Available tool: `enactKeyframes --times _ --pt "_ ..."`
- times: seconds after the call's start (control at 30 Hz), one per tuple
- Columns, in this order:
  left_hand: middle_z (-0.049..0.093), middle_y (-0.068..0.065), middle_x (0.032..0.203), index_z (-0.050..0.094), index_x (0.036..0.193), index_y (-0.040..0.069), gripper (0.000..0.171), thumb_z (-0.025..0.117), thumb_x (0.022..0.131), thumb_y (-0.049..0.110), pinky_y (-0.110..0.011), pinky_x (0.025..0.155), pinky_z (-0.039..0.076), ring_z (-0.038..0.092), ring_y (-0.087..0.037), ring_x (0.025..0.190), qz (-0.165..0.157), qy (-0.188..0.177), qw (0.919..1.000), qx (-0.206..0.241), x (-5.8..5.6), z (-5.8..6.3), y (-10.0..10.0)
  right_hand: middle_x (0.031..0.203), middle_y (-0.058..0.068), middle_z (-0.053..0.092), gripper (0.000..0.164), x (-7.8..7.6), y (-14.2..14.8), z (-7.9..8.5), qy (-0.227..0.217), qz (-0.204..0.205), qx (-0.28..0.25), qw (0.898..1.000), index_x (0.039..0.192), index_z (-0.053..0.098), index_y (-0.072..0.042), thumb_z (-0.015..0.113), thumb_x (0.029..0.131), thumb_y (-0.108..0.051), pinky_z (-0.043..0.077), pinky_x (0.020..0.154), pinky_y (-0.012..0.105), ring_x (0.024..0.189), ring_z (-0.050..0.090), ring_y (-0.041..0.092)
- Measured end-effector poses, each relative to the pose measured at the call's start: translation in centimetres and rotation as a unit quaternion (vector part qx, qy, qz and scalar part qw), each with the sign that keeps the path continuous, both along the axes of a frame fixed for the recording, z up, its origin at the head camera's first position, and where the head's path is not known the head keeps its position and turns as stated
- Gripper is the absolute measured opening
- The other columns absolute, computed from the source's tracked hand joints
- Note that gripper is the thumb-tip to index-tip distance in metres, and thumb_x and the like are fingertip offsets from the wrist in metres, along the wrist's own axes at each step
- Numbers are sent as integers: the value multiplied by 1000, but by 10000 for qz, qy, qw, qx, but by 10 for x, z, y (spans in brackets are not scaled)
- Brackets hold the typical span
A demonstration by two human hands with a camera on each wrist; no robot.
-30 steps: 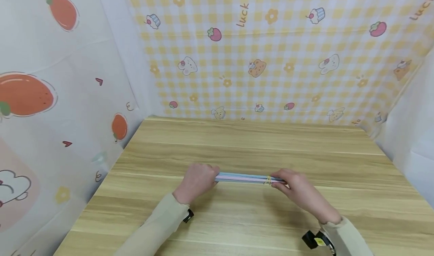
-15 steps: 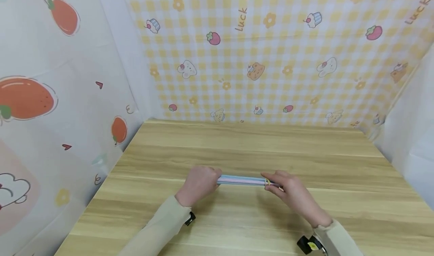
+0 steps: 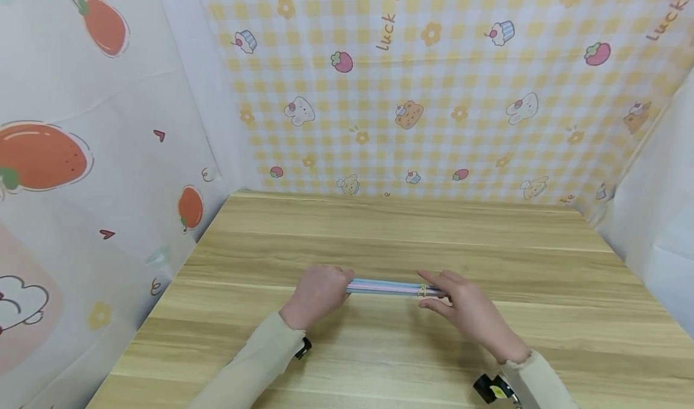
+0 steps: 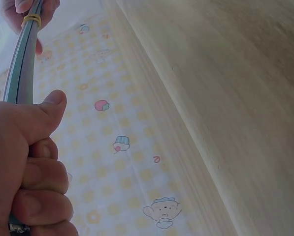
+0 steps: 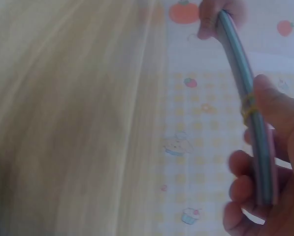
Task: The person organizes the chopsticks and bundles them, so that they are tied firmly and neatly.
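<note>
A bundle of long slim sticks (image 3: pixel 382 287) in pastel blue, pink and grey is held nearly level above the wooden table. My left hand (image 3: pixel 318 294) grips its left end in a fist, the fingers wrapped round it and hiding that end. A yellow rubber band (image 3: pixel 422 290) circles the bundle towards its right end. Around that end is my right hand (image 3: pixel 470 306), its thumb (image 5: pixel 267 96) beside the rubber band (image 5: pixel 248 109) and the other fingers (image 5: pixel 241 188) curled behind the sticks. The flat right-hand ends of the bundle (image 5: pixel 264 162) show over the palm.
A wood-grain table (image 3: pixel 390 355) spreads under both hands. Behind it hangs a yellow checked cloth (image 3: pixel 374 84) with cartoon prints, and a white printed cloth (image 3: pixel 125 96) covers the left side. Each wrist wears a small black camera (image 3: pixel 490 389).
My right hand has moved left along the bundle, and the rubber band sits a little closer to my left hand. My left hand keeps its grip. The head view has tilted slightly.
</note>
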State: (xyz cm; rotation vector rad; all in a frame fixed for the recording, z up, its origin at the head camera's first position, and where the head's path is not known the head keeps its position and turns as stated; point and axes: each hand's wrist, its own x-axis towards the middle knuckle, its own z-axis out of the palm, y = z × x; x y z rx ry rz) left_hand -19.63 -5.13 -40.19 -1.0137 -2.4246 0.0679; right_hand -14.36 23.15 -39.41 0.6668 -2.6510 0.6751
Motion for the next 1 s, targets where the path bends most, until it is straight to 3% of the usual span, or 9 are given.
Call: enactKeyframes --times 0.1,0.23,0.5,0.63,0.77,1.0 --pt "40 10 46 53 60 18 28 79 71 19 -14 41 13 18 -1 47 9 91 10000 10 -1 -1 -2 87 -12 61 34 0 3 7 -218 -112 226 9994 111 70 -12 77 79 -20 49 64 21 77 57 0" --pt "39 11 46 50 59 18 31 79 69 20 -15 40 12 17 -2 47 -8 161 9999 49 -2 -1 -3 88 -9 62 21 -1 3 12 -44 129 609 9981 100 72 -10 76 80 -14 50 65 20 77 57 1" --pt "35 11 47 48 58 19 33 79 69 20 -16 41 10 15 -3 48 12 240 9997 15 0 -1 -2 86 -3 61 16 -4 -4 10 460 805 781 9926 95 68 -4 73 80 -6 49 60 16 71 56 1" --pt "36 11 47 49 59 18 31 79 69 20 -16 41 10 15 -3 48 -25 237 9997 47 0 0 -2 84 -5 57 15 -6 -6 9 769 876 889 9892 90 65 -6 75 78 -6 47 59 15 69 52 0" --pt "36 11 47 49 58 19 31 77 69 17 -16 41 10 15 -3 48 -30 259 9996 75 0 -1 -2 85 -7 55 18 -6 -8 7 793 849 755 9904 92 65 -6 76 78 -8 46 58 14 69 49 -3" --pt "27 11 48 48 57 19 32 78 69 17 -16 41 8 13 -4 48 34 226 9997 99 0 -1 0 85 -8 58 25 -5 -11 4 922 674 550 9919 99 68 -4 77 77 -12 48 60 12 71 57 -3"
